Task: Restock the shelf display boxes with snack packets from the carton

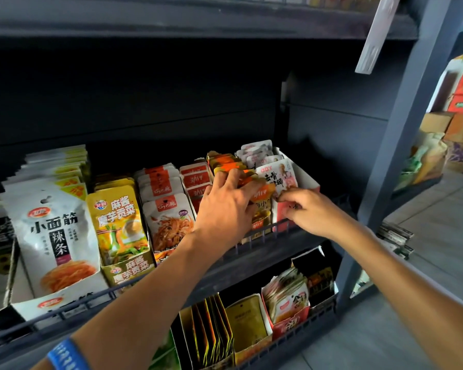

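On the middle shelf stand several display boxes of snack packets. My left hand (226,206) reaches into the row of orange-yellow packets (226,162), its fingers closed over the front packets of that row. My right hand (309,209) pinches the lower edge of the front white-and-pink packet (280,177) in the white display box (306,180) at the right end. The carton is not in view.
Further left stand red-and-white packets (195,177), noodle packets (169,222), yellow packets (118,222) and large white packets (54,231). A wire rail (262,235) edges the shelf. A lower shelf holds more boxes (289,297). A grey upright post (401,129) stands at right.
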Motion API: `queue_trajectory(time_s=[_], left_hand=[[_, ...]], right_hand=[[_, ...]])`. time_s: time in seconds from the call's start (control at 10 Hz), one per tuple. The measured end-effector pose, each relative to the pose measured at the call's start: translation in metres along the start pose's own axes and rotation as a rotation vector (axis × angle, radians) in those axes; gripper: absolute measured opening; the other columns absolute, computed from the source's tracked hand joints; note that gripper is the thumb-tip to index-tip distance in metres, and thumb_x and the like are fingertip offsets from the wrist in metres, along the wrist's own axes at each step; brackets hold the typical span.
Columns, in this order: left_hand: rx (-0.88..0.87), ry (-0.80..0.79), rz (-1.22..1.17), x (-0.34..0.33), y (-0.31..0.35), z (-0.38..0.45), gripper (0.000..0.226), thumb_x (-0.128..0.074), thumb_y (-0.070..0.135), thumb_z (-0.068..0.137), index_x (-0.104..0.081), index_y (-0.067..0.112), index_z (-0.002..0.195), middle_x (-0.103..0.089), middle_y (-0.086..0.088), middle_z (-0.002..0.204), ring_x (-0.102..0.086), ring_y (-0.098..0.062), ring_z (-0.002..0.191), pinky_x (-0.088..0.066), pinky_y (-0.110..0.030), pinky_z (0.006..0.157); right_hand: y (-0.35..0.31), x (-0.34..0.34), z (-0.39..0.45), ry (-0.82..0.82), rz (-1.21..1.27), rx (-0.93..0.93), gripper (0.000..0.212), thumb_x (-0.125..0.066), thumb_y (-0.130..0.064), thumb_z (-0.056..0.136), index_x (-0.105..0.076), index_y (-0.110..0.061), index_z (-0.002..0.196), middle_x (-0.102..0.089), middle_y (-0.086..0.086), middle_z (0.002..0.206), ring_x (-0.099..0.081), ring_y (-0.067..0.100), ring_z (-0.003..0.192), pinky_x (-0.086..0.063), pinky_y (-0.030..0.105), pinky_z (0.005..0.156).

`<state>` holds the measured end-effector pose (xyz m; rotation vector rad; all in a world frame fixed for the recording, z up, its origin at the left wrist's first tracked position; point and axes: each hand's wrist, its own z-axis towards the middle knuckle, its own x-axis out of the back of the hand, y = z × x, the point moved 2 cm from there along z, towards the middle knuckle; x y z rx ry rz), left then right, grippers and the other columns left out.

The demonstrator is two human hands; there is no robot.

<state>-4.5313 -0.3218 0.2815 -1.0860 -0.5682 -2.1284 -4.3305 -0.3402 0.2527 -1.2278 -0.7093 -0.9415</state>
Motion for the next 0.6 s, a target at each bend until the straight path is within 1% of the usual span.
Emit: queue_trajectory(time_s=[0.1,0.2,0.3,0.4,0.5,0.6], left_hand=[[0.021,-0.009,0.021,-0.002,0.003,-0.002,0.061,-0.059,0.034,0.094,-0.032,0.032,0.149,-0.040,-0.005,0.143,-0.036,-0.029,0.127,-0.043,-0.048,0.103],[0.025,-0.021,0.041,-0.003,0.003,-0.003,0.068,-0.057,0.040,0.093,-0.024,0.029,0.152,-0.039,-0.003,0.143,-0.036,-0.027,0.127,-0.038,-0.046,0.104],[0.038,-0.023,0.082,0.001,0.002,-0.009,0.072,-0.054,0.045,0.093,-0.020,0.026,0.153,-0.036,-0.004,0.147,-0.035,-0.027,0.130,-0.033,-0.045,0.106],[0.043,-0.046,0.059,0.007,0.004,-0.013,0.074,-0.052,0.047,0.095,-0.016,0.023,0.155,-0.030,-0.007,0.154,-0.031,-0.029,0.138,-0.028,-0.048,0.112],[0.061,-0.081,0.011,0.017,0.007,-0.027,0.076,-0.050,0.046,0.097,-0.010,0.022,0.156,-0.019,-0.007,0.162,-0.018,-0.028,0.148,-0.016,-0.049,0.121],[0.088,-0.103,-0.042,0.031,0.007,-0.042,0.076,-0.049,0.046,0.097,-0.008,0.022,0.157,-0.015,-0.005,0.164,-0.012,-0.025,0.151,-0.010,-0.046,0.124]], right_hand=[[-0.006,0.004,-0.003,-0.042,0.035,-0.011,0.030,-0.059,-0.018,0.091,-0.067,-0.033,0.116,-0.063,-0.016,0.118,-0.060,0.009,0.107,-0.050,0.028,0.089],[-0.011,0.006,-0.008,0.002,0.057,-0.004,0.030,-0.059,-0.016,0.090,-0.064,-0.033,0.115,-0.063,-0.017,0.111,-0.061,0.006,0.097,-0.049,0.023,0.078],[-0.018,0.010,-0.025,0.128,0.079,0.015,0.033,-0.062,-0.014,0.090,-0.059,-0.031,0.118,-0.062,-0.020,0.093,-0.061,-0.001,0.069,-0.044,0.019,0.062],[-0.026,0.010,-0.037,0.155,0.082,0.016,0.036,-0.063,-0.018,0.092,-0.054,-0.030,0.125,-0.059,-0.020,0.096,-0.060,-0.001,0.069,-0.043,0.013,0.063],[-0.034,0.011,-0.055,0.186,0.085,-0.023,0.044,-0.064,-0.024,0.093,-0.050,-0.028,0.135,-0.057,-0.014,0.104,-0.059,0.002,0.086,-0.040,0.014,0.070],[-0.038,0.015,-0.066,0.233,0.137,-0.119,0.050,-0.065,-0.024,0.092,-0.049,-0.027,0.139,-0.060,-0.009,0.110,-0.061,0.010,0.099,-0.041,0.024,0.079]])
